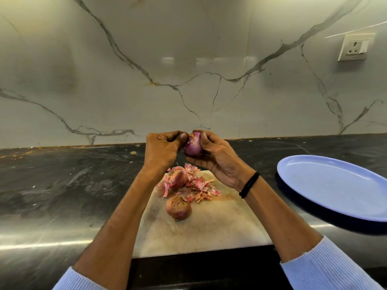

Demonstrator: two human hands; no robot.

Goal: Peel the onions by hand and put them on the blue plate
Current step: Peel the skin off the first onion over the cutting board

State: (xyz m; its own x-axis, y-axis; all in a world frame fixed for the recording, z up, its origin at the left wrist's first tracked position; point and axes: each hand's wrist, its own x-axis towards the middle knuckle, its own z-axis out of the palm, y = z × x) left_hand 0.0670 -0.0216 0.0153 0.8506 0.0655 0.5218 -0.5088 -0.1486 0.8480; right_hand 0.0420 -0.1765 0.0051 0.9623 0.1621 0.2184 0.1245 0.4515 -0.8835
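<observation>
- My right hand is clamped round the onion, held above the board.
- My left hand pinches its top end (purple flesh showing).
- Near onion and far onion lie on the board, the far one among peels.
- Blue plate sits well apart on the right, on the counter.

Purple onion, blue plate, grey-veined white wall (black counter below).

Purple onion between both hands, above board.
</observation>
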